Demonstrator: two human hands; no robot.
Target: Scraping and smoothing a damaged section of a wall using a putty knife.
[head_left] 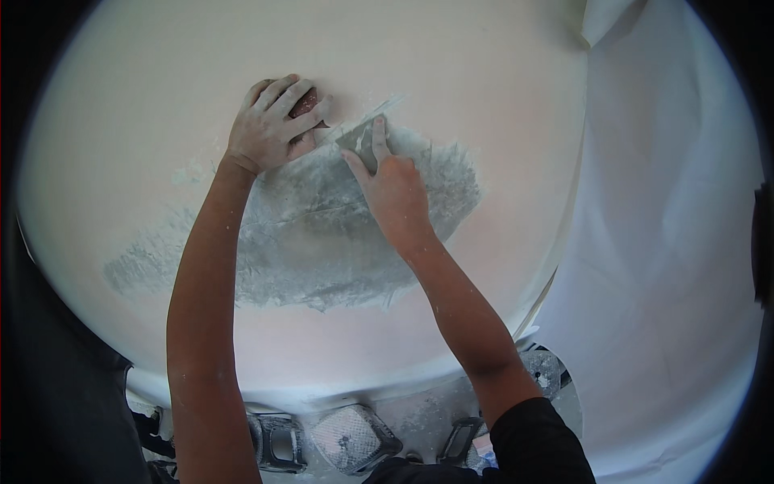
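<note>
Across the pale panel [387, 40], a grey coating [322, 250] covers a broad patch; its ragged edges look unfinished. At its upper edge, your right grip [395, 185] holds a flat grey piece [360, 143]; your left grip [270, 125] covers a dark red piece [306, 105], whether clasped I cannot tell.

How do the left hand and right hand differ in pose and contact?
The left hand has several fingers spread over a reddish-brown piece; the right hand has its index finger stretched straight along a grey flat piece. The left hand reaches slightly higher in the picture than the right hand. Both are bare, with pale residue on the fingers.
</note>
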